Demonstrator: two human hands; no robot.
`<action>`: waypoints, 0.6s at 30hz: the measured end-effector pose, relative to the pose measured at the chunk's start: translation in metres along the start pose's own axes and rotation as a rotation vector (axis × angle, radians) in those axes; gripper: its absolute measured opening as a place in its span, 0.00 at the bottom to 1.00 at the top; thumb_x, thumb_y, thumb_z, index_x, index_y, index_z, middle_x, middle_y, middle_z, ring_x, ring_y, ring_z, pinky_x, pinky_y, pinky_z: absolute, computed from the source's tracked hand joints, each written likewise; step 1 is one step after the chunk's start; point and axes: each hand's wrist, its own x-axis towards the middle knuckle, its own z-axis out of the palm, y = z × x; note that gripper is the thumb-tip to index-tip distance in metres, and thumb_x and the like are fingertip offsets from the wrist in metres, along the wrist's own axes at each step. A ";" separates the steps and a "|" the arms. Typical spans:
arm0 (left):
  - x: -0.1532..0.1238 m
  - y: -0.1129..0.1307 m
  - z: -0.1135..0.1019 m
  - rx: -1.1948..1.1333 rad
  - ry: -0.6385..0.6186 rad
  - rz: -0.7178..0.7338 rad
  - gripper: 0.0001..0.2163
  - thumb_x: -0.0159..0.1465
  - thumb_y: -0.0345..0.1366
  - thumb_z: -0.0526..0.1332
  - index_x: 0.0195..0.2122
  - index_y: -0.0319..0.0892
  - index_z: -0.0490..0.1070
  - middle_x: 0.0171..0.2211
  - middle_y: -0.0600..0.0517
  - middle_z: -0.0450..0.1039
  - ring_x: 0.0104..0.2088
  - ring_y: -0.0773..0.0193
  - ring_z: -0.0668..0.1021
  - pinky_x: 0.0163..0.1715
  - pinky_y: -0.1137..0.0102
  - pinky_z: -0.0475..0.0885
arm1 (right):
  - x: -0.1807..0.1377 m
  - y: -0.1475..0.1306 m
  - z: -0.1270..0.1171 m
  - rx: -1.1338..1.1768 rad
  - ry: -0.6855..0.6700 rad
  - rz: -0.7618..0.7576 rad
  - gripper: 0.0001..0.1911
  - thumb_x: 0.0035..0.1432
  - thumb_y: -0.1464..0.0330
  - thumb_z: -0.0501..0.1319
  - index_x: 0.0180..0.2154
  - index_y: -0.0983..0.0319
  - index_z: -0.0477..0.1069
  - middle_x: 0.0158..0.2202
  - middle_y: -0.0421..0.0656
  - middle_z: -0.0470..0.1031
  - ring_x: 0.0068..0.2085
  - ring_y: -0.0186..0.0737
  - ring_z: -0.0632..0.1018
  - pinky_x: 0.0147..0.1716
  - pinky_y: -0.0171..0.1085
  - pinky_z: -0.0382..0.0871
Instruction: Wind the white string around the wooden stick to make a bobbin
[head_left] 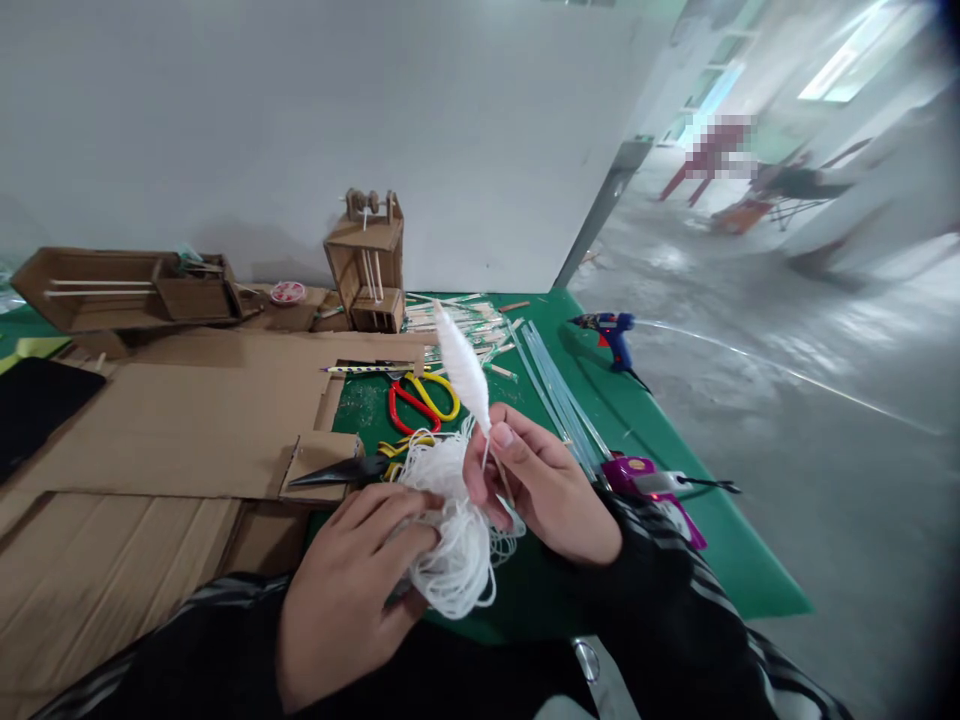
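Note:
My right hand [551,487] pinches the lower end of a thin stick wound with white yarn [463,368]. The winding is thick in the middle and narrows towards both ends; it points up and tilts to the left. Below it is a loose, tangled hank of white yarn [454,570]. My left hand [360,575] curls its fingers round the left side of this hank. Loops of yarn hang near the fingers of my right hand. Just beyond the hank lie scissors with red and yellow handles [415,421]. Pliers with black jaws [337,472] rest by my left hand.
Cardboard sheets [202,410] cover the left side of the green table [720,530]. Behind stand a cardboard box model [365,260] and a long cardboard piece [105,285]. Wooden sticks [480,325], clear glue sticks [551,385] and a blue glue gun [611,335] lie farther right.

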 end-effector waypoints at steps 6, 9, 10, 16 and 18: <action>0.000 0.004 -0.011 -0.700 0.118 -0.274 0.03 0.60 0.32 0.58 0.35 0.43 0.69 0.45 0.47 0.74 0.44 0.56 0.74 0.45 0.65 0.69 | 0.002 0.002 0.002 0.068 0.012 0.039 0.13 0.67 0.60 0.55 0.32 0.60 0.61 0.21 0.33 0.64 0.18 0.27 0.68 0.18 0.28 0.62; -0.003 -0.004 -0.013 -1.148 0.166 -0.526 0.14 0.60 0.40 0.62 0.47 0.43 0.71 0.32 0.52 0.75 0.26 0.65 0.74 0.30 0.72 0.71 | 0.005 0.001 0.002 0.078 0.043 0.032 0.12 0.66 0.60 0.56 0.32 0.61 0.62 0.20 0.32 0.61 0.18 0.27 0.65 0.18 0.28 0.61; -0.003 -0.007 -0.013 -1.225 0.199 -0.620 0.16 0.58 0.39 0.64 0.47 0.43 0.72 0.28 0.54 0.75 0.22 0.68 0.72 0.27 0.74 0.70 | 0.005 0.001 0.002 0.077 0.051 0.026 0.12 0.66 0.60 0.56 0.32 0.61 0.63 0.20 0.32 0.60 0.18 0.27 0.64 0.18 0.28 0.60; 0.012 -0.003 -0.024 -1.403 0.140 -0.921 0.13 0.53 0.33 0.66 0.41 0.42 0.75 0.29 0.54 0.76 0.24 0.68 0.73 0.25 0.75 0.69 | 0.003 -0.002 0.005 0.064 0.047 0.024 0.13 0.65 0.60 0.57 0.32 0.60 0.62 0.20 0.31 0.55 0.17 0.25 0.57 0.17 0.28 0.51; 0.018 0.001 -0.028 -1.417 0.105 -0.904 0.13 0.54 0.33 0.66 0.41 0.42 0.75 0.30 0.53 0.77 0.25 0.67 0.74 0.26 0.74 0.70 | 0.000 -0.003 0.008 0.038 -0.001 0.068 0.14 0.62 0.58 0.61 0.33 0.61 0.62 0.21 0.30 0.54 0.18 0.24 0.52 0.17 0.28 0.46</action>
